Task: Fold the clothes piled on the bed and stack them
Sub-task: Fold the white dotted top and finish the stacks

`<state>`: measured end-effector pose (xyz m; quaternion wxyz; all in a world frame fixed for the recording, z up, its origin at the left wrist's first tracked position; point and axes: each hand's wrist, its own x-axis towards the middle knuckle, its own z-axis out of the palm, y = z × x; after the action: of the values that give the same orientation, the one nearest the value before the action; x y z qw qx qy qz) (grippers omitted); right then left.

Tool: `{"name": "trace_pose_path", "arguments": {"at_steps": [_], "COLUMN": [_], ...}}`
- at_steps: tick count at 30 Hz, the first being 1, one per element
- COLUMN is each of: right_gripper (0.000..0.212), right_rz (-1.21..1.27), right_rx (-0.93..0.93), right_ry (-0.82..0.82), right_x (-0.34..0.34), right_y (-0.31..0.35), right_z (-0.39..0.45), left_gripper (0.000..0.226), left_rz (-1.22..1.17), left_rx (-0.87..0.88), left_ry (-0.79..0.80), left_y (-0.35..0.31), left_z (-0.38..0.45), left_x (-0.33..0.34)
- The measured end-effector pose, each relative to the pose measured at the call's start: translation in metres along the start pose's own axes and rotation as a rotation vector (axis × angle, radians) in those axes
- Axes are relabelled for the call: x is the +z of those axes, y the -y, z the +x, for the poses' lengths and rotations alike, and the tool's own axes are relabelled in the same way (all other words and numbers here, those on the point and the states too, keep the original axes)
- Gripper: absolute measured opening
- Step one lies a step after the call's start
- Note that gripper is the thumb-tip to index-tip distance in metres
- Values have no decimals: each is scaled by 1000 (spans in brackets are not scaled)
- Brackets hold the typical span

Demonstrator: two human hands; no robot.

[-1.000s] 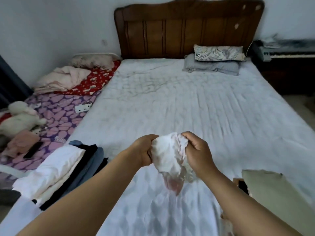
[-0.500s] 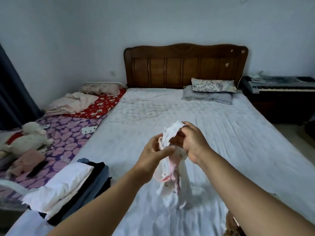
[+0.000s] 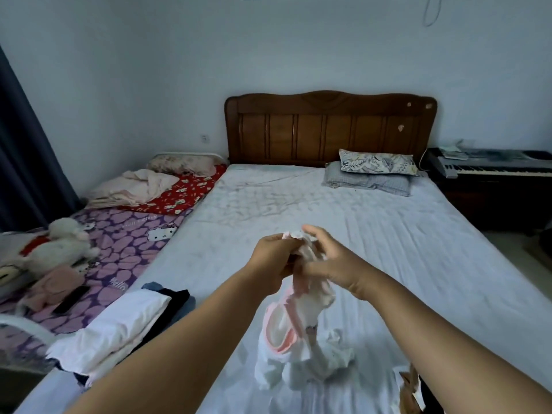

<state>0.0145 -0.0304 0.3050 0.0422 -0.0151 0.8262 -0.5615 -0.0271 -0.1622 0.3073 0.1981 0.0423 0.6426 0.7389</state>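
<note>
up over the middle of the bed, both hands meet on a small white garment with pink trim. the left hand has its fingers curled round the top edge of the cloth, grasping it. the right hand pinches the same top edge from the other side, though its upper fingers look blurred, so their exact lie is hard to read. the garment hangs down from that shared grip, bunched and twisted, and its lower end rests crumpled on the pale sheet just below the hands.

near the left edge of the bed lies a stack of folded clothes, white on top with dark pieces under it. at the lower right edge a bit of tan and dark cloth shows, mostly cut off.

two pillows lie against the wooden headboard. a lower mattress with a purple heart-print sheet sits beside the bed, carrying a white plush toy. a keyboard stands to the right.
</note>
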Motion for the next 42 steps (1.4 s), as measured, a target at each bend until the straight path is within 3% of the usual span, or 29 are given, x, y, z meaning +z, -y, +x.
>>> {"name": "trace_pose_path", "arguments": {"at_steps": [3,5,8,11,14,18,21,27,31,32,36,39,42], "right_gripper": [20,4,10,22,18,12,8,18,57,59,17,23,28], "right_rz": [-202,-181,-12,214,394,345,256,80,-6,-6,103,349,504], "right_rx": [61,57,64,90,124,136,117,-15,-55,-35,-9,4,18], "right_ry": [-20,-65,-109,-190,-210,-224,-262,-363,-212,-178,-157,-271,-349], "right_x": [1,-3,-13,-21,-31,-43,-52,-57,-52,-51,-47,-44,-43], "right_y": [2,2,5,12,20,23,18,1,-4,-5,-4,3,10], "right_z": [3,8,13,19,25,28,26,25,22,23,27,35,43], "left_gripper": [16,9,10,25,47,36,26,19,27,26,23,17,24], "left_rz": [-82,-177,-263,-33,99,169,55,-26,16,6,58,77,121], "left_rx": [6,39,104,172,115,119,117,144,234,247,311,319,240], "left_ry": [72,85,0,-129,-39,68,85,133,120,120,162,192,250], "left_y": [-9,-13,-13,-5,5,5,-1,-5,-9,-11,-16,-7,15], "left_z": [0,1,2,4,3,1,5,18,23,23,22,24,28], "left_x": [4,4,3,1,-1,4,6,6,10,10,11,6,-3]}}
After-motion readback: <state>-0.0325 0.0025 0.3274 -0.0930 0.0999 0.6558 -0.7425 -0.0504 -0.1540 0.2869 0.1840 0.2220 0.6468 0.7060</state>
